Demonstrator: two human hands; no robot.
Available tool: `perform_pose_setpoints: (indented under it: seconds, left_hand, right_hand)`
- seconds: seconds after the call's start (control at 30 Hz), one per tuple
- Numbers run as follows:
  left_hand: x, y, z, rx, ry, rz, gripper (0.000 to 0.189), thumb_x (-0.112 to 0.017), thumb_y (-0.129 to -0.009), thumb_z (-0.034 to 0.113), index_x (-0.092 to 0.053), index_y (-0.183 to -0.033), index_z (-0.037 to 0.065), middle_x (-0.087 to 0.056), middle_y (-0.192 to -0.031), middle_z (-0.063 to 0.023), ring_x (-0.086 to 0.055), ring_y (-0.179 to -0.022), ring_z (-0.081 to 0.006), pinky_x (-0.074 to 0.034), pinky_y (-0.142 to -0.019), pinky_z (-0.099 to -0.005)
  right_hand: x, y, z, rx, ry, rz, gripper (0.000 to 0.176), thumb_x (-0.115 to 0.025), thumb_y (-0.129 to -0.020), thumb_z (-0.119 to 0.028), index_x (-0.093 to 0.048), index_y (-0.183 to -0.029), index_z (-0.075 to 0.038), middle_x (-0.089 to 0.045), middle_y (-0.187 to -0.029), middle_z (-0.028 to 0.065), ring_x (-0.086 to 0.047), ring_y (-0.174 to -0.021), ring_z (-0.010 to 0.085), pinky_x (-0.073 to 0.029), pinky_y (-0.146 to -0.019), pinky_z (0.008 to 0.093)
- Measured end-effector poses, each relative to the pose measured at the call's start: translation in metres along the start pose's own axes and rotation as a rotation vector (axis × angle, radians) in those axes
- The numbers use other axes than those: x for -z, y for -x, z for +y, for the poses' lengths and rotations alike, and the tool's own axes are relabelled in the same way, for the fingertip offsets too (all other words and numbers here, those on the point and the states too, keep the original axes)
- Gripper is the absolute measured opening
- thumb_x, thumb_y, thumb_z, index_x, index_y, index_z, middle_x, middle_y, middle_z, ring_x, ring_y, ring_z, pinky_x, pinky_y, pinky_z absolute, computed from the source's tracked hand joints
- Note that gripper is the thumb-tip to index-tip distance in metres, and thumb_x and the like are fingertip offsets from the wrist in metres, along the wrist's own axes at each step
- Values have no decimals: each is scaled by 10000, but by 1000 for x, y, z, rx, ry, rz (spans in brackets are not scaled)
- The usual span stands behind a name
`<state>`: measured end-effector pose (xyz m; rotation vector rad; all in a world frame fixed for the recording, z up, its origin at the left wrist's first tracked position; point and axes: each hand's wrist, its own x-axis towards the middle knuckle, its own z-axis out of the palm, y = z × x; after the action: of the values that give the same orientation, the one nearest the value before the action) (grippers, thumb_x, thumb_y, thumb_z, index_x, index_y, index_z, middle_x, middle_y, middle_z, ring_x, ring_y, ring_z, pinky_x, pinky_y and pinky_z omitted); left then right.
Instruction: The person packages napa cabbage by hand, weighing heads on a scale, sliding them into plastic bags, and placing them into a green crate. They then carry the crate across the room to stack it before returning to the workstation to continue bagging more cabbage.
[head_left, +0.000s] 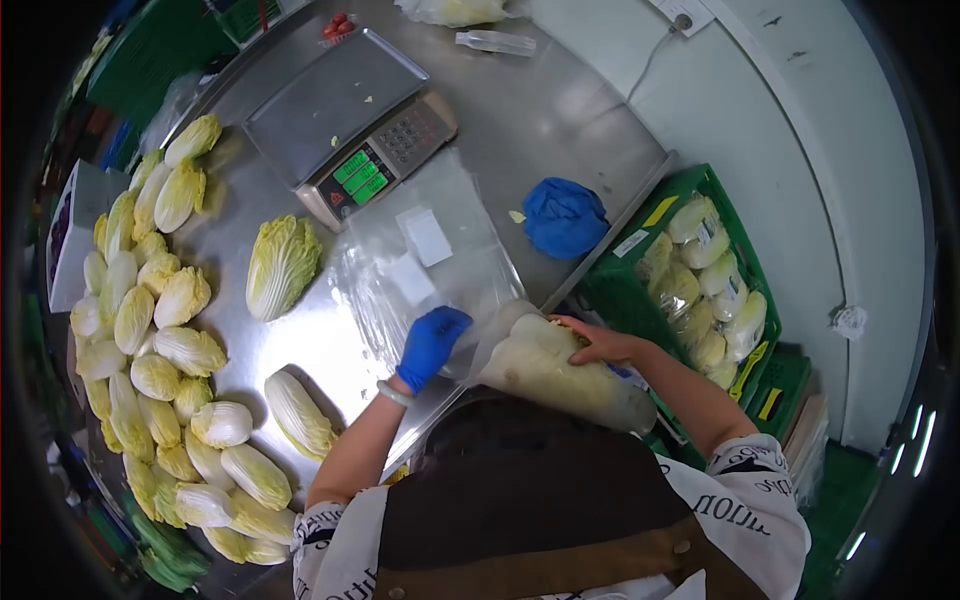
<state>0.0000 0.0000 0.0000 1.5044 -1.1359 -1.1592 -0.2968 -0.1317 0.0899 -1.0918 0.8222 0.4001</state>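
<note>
My left hand (432,345), in a blue glove, has its fingers pressed together on clear plastic at the near edge of a stack of plastic bags (470,235). White labels (428,238) show on the stack. My bare right hand (600,343) grips a pale, bulky napa cabbage in a clear bag (545,365), thumb and fingers around its upper side. This bundle lies against my apron at the table edge, and plastic partly blurs its outline. Two loose napa cabbages, one leafy (283,268) and one whiter (298,412), lie left of my left hand.
Many napa cabbages (155,375) are heaped along the table's left side. A digital scale (375,150) stands beyond the bags. A crumpled blue plastic bundle (565,218) sits near the right edge. Beside the table, a green crate (640,222) holds packed cabbages. A clear bottle (496,42) lies at the back.
</note>
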Motion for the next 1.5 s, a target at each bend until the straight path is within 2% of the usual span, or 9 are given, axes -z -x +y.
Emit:
perform_pose_setpoints:
  seconds: [0.17,0.47,0.77,0.97,1.1,1.17,1.3,1.37,1.5]
  left_hand:
    - [-30,10,63,-15,-54,107,91,-655,-824,106,-666,-878,34,-650,-839,-133,-642,-757,-296,-494,-684,-348]
    - [-12,-39,78,-244,-371,252,48,-625,-810,86,-663,-824,58,-625,-820,-133,-594,-755,-318,-472,-673,-392]
    - [-9,-40,45,-205,-254,181,79,-641,-827,86,-672,-887,46,-620,-828,-110,-600,-751,-287,-477,-673,-343]
    - [-2,-15,72,-189,-206,0,92,-626,-831,66,-670,-906,37,-623,-844,-120,-616,-756,-289,-485,-683,-347]
    - [-31,1,93,-125,-291,-9,122,-622,-825,45,-660,-938,16,-643,-905,-126,-634,-795,-272,-500,-717,-329]
    - [-33,9,83,-401,-568,67,217,-608,-787,76,-635,-1001,53,-622,-932,-151,-623,-815,-332,-505,-703,-391]
    - [-55,14,88,-278,-629,-109,215,-555,-828,127,-614,-1013,35,-623,-936,-152,-627,-848,-311,-512,-691,-403]
    - [-86,5,72,-482,-657,95,206,-551,-840,148,-609,-997,29,-610,-921,-148,-625,-840,-303,-511,-684,-401]
    - [-94,-2,106,-526,-498,-113,284,-554,-843,142,-580,-1105,34,-597,-1082,-165,-598,-962,-327,-493,-793,-382]
  right_hand:
    - [-19,10,-5,-103,-293,134,884,-711,-804,-232,-168,-1492,-118,-384,-1397,122,-414,-1251,211,-344,-1038,338]
    - [-20,24,-18,141,41,69,966,-743,-745,-248,-149,-1493,-103,-340,-1414,106,-334,-1306,204,-275,-1085,351]
    - [-17,27,-35,250,134,-89,996,-742,-707,-222,-145,-1494,-93,-323,-1431,100,-335,-1313,203,-278,-1086,344]
    - [-15,19,30,165,-376,106,850,-692,-797,-237,-206,-1485,-122,-361,-1400,123,-388,-1259,191,-340,-1040,341]
    - [-23,27,13,90,-315,191,820,-688,-801,-253,-237,-1473,-120,-414,-1358,121,-438,-1215,205,-381,-1006,347]
    - [-20,27,12,109,-248,184,808,-687,-804,-250,-245,-1468,-119,-440,-1337,118,-464,-1191,211,-403,-988,353]
    - [-20,15,36,112,-296,241,760,-667,-827,-217,-260,-1454,-87,-460,-1330,118,-465,-1209,223,-395,-1004,377]
    - [-29,21,-1,152,-273,161,760,-665,-819,-199,-262,-1453,-81,-460,-1319,124,-465,-1199,239,-378,-1013,375]
    - [-27,21,2,163,-340,135,775,-657,-810,-200,-249,-1458,-81,-436,-1332,137,-463,-1189,252,-378,-1009,369]
